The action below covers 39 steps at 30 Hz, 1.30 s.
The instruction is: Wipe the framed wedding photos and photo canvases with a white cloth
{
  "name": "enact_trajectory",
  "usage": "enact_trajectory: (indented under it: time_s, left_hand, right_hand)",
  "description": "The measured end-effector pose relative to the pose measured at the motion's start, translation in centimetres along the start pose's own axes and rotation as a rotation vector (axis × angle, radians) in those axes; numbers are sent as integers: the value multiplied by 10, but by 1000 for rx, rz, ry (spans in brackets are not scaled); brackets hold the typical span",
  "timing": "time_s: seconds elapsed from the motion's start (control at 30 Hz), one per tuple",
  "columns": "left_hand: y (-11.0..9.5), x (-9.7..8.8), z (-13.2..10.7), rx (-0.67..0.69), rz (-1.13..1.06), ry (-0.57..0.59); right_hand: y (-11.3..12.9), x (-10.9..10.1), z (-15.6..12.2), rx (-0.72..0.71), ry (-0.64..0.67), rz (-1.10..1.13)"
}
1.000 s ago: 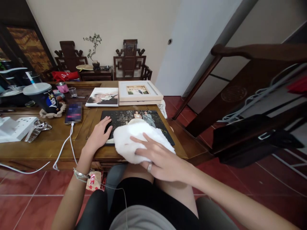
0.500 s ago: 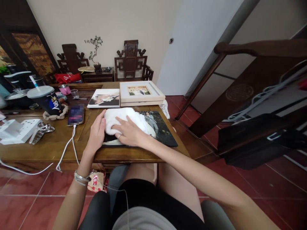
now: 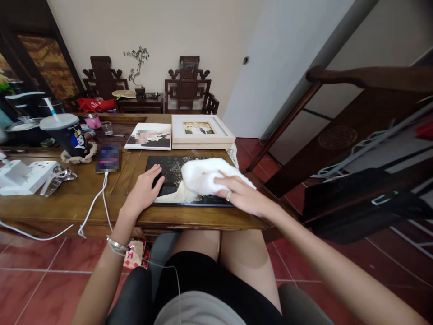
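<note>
A dark photo panel (image 3: 172, 174) lies flat near the front edge of the wooden table, with a pale dress in its picture. My left hand (image 3: 145, 187) rests on the panel's left edge, fingers spread and holding nothing. Over the panel's right part is a bunched white cloth (image 3: 206, 175), which hides much of the picture there. My right hand (image 3: 240, 192), with a ring on one finger, has its fingers on the cloth and grips it against the panel.
Behind the panel lie a white-edged photo print (image 3: 149, 136) and a boxed picture frame (image 3: 203, 131). To the left are a phone (image 3: 107, 158) on a white cable, a lidded cup (image 3: 69, 135) and a power strip (image 3: 29, 178). A wooden chair back (image 3: 334, 131) stands at right.
My right hand has carried the white cloth rightward across the panel, uncovering its left part. My left hand has shifted slightly right, its fingers now on the panel's edge.
</note>
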State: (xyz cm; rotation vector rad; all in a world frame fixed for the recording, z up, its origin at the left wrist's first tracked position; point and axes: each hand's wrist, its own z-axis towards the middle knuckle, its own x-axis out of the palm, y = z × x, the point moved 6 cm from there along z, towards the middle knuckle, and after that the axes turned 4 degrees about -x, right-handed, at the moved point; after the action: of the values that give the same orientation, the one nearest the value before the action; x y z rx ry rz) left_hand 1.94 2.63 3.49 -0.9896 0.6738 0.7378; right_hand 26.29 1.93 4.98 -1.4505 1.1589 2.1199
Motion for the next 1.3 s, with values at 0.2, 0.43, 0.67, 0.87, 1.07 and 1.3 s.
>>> enact_trajectory:
  time_s: [0.2, 0.43, 0.67, 0.87, 1.07, 1.3]
  left_hand:
    - [2, 0, 1, 11, 15, 8]
    - [1, 0, 1, 29, 31, 6]
    - [0, -1, 1, 19, 23, 17]
    - [3, 1, 1, 3, -9, 14]
    - [5, 2, 0, -11, -29, 11]
    - [5, 1, 1, -10, -11, -4]
  right_hand:
    - [-33, -5, 62, 112, -132, -2]
    - [40, 18, 152, -104, -58, 80]
    - [56, 29, 165, -211, -50, 79]
    - [-28, 1, 118, 30, -144, 214]
    - [-90, -33, 67, 149, -287, 232]
    - [-59, -18, 6, 171, -205, 67]
